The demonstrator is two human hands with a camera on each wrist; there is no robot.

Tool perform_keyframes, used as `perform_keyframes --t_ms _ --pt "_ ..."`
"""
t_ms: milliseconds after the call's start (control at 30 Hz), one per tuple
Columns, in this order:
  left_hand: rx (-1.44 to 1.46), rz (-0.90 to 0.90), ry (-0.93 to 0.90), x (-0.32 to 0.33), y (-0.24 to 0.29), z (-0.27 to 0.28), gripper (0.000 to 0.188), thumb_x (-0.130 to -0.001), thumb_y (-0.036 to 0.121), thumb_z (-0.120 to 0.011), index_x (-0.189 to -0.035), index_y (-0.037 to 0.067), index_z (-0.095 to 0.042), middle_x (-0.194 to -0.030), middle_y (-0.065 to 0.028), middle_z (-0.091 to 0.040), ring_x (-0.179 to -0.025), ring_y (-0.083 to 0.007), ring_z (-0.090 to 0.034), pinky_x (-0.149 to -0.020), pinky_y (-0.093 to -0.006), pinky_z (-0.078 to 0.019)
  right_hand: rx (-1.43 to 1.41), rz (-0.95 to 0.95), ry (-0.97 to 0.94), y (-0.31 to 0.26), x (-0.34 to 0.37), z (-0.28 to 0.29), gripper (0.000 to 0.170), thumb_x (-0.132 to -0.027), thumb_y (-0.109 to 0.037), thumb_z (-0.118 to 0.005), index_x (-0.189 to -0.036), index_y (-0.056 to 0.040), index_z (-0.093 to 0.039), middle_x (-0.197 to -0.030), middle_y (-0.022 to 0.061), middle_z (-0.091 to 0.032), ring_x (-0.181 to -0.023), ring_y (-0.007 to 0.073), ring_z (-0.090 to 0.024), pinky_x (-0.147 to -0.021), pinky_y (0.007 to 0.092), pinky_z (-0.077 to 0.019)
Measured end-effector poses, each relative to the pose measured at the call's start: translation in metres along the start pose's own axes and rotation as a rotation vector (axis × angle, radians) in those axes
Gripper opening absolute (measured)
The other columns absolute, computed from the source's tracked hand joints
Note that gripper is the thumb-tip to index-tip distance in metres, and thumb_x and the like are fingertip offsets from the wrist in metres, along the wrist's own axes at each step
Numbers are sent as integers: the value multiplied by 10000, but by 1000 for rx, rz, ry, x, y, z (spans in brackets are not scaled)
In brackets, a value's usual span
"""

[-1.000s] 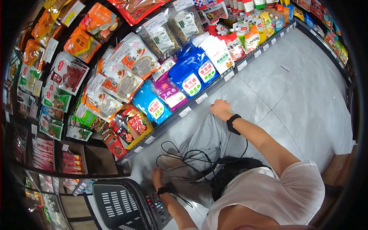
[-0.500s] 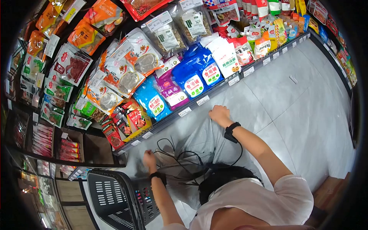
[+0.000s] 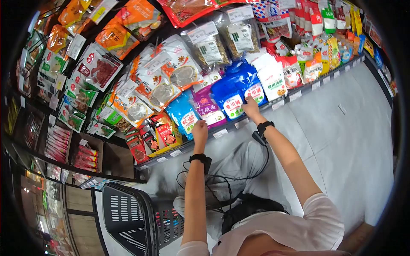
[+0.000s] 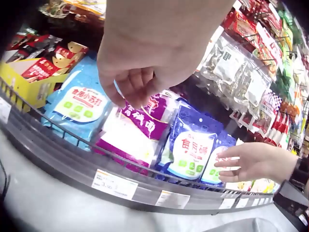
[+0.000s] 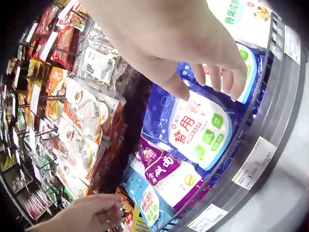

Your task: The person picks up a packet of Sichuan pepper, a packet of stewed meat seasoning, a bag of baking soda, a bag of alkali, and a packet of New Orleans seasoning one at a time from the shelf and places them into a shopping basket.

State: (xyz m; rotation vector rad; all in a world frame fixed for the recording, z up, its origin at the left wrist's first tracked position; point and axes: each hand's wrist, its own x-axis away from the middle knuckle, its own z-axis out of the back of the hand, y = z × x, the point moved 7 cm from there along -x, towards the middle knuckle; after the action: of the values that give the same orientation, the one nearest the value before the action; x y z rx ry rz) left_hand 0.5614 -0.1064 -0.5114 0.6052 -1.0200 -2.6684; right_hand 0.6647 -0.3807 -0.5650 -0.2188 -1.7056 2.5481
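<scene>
My left hand (image 3: 200, 132) is raised at the shelf front, by the light-blue bag (image 3: 183, 114) and the purple bag (image 3: 209, 110). In the left wrist view its fingers (image 4: 130, 84) bend loosely over the top of the purple bag (image 4: 137, 130); contact is unclear. My right hand (image 3: 253, 107) hovers at two dark-blue bags with white labels, the nearer one (image 3: 230, 100) to its left. In the right wrist view that hand (image 5: 193, 43) hangs with relaxed, parted fingers over the blue bags (image 5: 193, 130), holding nothing.
A dark slotted basket (image 3: 128, 213) stands at lower left. The shelf's front rail with price tags (image 3: 221, 132) runs below the bags. White packets (image 3: 271, 81) sit to the right, and hanging packets (image 3: 209, 47) are behind. Black cables (image 3: 230, 177) cross the lap.
Both hands have moved forward from around the knees to the shelf front, the left one rising farther from beside the basket. The head view has shifted slightly.
</scene>
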Motion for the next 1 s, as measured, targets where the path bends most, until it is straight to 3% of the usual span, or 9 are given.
perform_keyframes --t_ms 133,167,267,400,500,633,667,800,1000 --pt "-22 -55 24 -18 23 -26 154 -748 90 -546 -859 16 -622 -760 -164 -630 -722 -288 -612 -649 -360 -473 -48 66 5 -9 -12 -7 557 -652 -112 -636 -1150 33 -433 -1079 254 -535 -1000 362 -533 -852 367 -419" --pt "-25 -30 2 -24 21 -35 201 -714 118 -577 -896 48 -622 -849 -171 -625 -824 -332 -592 -736 -386 -466 -51 55 -30 -10 -14 -9 568 -651 -114 -644 -1154 36 -427 -1086 255 -532 -1007 360 -530 -857 366 -417" --pt "-147 -127 34 -30 22 -59 346 -660 93 -576 -995 9 -543 -890 -184 -602 -842 -362 -575 -748 -393 -462 -62 34 -117 -13 -20 -17 595 -650 -120 -667 -1162 47 -414 -1095 251 -529 -1012 348 -531 -853 360 -418" --pt "-74 -82 -81 -34 -3 -103 474 -656 92 -590 -1109 17 -469 -1002 -192 -566 -900 -328 -569 -758 -379 -467 -28 100 -139 0 -27 -25 552 -636 -115 -694 -1099 76 -463 -1033 234 -565 -922 303 -572 -773 337 -446" --pt "226 -112 -91 -27 -8 -123 425 -658 83 -615 -1043 -15 -465 -931 -241 -568 -925 -396 -537 -777 -411 -443 18 60 -208 13 -24 -31 483 -620 -99 -700 -1028 81 -517 -967 223 -594 -866 283 -590 -753 338 -452" --pt "396 -55 -174 -27 -30 -147 423 -671 130 -664 -1022 1 -467 -918 -184 -586 -830 -282 -593 -733 -352 -465 -98 64 -347 9 -8 -24 428 -621 -48 -682 -998 91 -535 -920 187 -620 -837 259 -600 -740 319 -459" --pt "356 -14 -197 -22 -21 -140 411 -682 148 -667 -1014 0 -473 -885 -176 -591 -801 -262 -597 -711 -346 -466 -176 180 -310 23 -12 -33 413 -630 -37 -684 -1003 61 -538 -834 149 -628 -702 208 -602 -635 299 -475" --pt "194 105 -335 -12 16 -107 360 -727 215 -662 -967 -5 -509 -762 -147 -605 -711 -214 -606 -628 -330 -465 -98 43 -359 39 -3 -33 434 -633 -56 -710 -1033 -37 -544 -663 80 -590 -478 105 -511 -432 264 -420" --pt "94 -176 -325 6 20 -91 212 -773 202 -621 -904 36 -601 -752 -118 -624 -690 -210 -596 -626 -311 -449 -35 304 -140 14 17 -15 260 -601 -49 -738 -815 -43 -590 -730 89 -628 -649 152 -583 -623 273 -455"
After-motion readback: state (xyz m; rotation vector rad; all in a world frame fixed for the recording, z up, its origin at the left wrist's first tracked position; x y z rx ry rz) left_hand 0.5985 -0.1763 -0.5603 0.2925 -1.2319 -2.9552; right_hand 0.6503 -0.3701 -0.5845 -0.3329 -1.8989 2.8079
